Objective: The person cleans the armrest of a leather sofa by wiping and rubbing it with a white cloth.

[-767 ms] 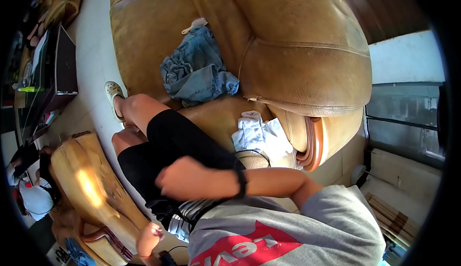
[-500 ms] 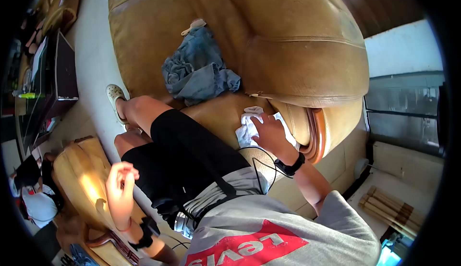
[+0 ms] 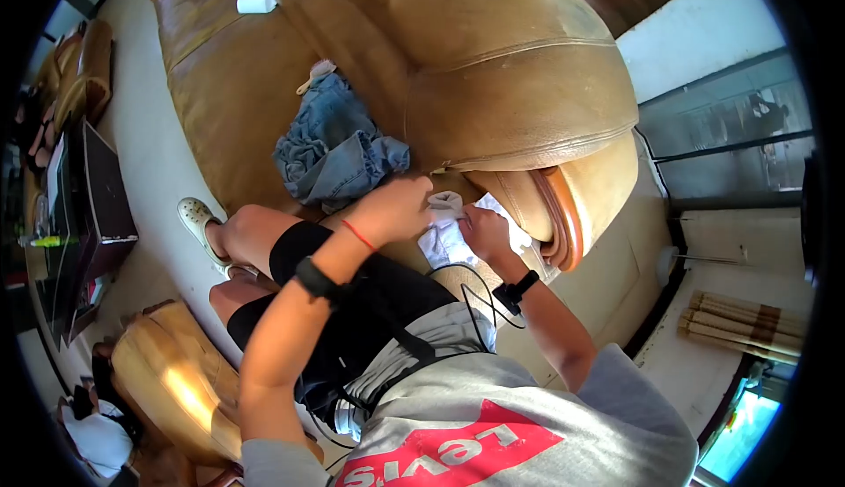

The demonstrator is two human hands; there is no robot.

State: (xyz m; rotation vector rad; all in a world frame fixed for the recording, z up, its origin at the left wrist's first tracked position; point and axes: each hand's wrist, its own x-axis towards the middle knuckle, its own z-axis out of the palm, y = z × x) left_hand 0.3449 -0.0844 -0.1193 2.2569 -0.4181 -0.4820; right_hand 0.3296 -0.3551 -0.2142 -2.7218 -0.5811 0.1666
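My left hand (image 3: 398, 208), a red string and a dark band on its wrist, reaches across my lap with its fingers closed at the left edge of a crumpled white cloth (image 3: 446, 242). From the right, my right hand (image 3: 485, 231) has its fingers closed on the upper part of the same cloth. The cloth lies on the brown sofa seat beside the armrest. Just beyond my left hand lies a bunched pair of blue denim (image 3: 339, 148). A light-coloured brush (image 3: 317, 73) sticks out at its far end.
A white container (image 3: 257, 1) lies farther along the brown leather sofa (image 3: 220, 73). A black cable loops beside my right wrist. At the left stand a dark glass-topped table (image 3: 107, 183) and another tan seat (image 3: 176, 381). Someone in white sits at the lower left.
My left hand has moved from the lower left across my lap to the white cloth. My right hand has come from over my lap to the cloth and closed on it. The view has shifted.
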